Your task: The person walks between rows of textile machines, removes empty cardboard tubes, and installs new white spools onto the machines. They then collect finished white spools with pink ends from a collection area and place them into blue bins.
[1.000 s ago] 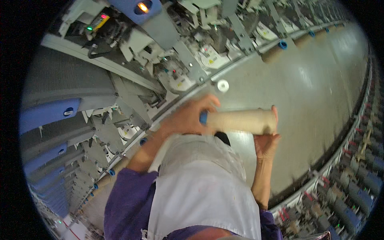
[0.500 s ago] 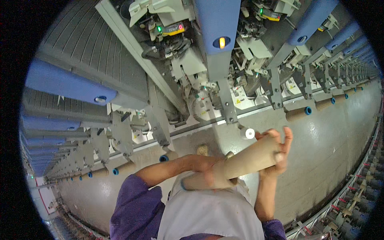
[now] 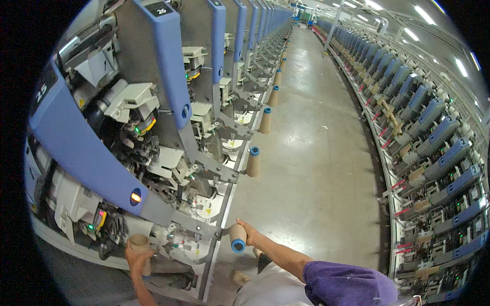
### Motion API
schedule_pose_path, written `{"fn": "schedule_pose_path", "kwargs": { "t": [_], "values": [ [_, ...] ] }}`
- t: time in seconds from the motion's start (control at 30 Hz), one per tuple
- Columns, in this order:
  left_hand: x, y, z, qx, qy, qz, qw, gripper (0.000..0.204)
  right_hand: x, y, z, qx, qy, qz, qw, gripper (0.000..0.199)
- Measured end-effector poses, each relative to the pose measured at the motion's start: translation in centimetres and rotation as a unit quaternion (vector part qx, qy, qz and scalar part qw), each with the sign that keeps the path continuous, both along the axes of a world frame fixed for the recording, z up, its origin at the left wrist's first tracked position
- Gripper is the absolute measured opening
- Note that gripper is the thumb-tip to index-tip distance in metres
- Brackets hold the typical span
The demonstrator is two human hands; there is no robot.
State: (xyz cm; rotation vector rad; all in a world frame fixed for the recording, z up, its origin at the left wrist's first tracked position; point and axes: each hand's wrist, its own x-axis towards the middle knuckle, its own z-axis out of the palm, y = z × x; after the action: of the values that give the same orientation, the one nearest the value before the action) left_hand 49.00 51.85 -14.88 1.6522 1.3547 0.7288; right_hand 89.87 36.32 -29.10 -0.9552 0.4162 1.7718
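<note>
My left hand is wrapped round a tan paper yarn cone at the front of the nearest winding unit. The wide rim of that cone points up, and its lower part is partly hidden by my fingers. Farther right, over the floor beside the machine's edge, my right hand grips another tan cone with a blue-ringed end. That blue end tilts down toward me; the fingers on its far side are partly hidden.
A row of tan cones with blue tops stands on the floor along the machine's metal rail. Blue-fronted winding units line the left. Across the grey aisle runs a second long machine.
The view has swung from the floor to along the aisle. My hands, close together before my apron with a cone in each, are now apart, the left one at the machine.
</note>
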Motion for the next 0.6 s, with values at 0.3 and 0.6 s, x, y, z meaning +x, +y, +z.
{"fn": "schedule_pose_path", "kwargs": {
  "t": [0.3,0.6],
  "values": [
    [3.0,-11.9,5.3,-0.100,-0.218,0.129,0.962,0.072,0.9,1.0,-3.6,-0.169,-0.102,-0.066,0.978,0.060],
    [15.3,-18.7,7.8,-0.192,-0.168,-0.076,0.964,0.067,-4.0,2.8,17.2,0.465,-0.542,0.218,0.665,0.026]
  ]
}}
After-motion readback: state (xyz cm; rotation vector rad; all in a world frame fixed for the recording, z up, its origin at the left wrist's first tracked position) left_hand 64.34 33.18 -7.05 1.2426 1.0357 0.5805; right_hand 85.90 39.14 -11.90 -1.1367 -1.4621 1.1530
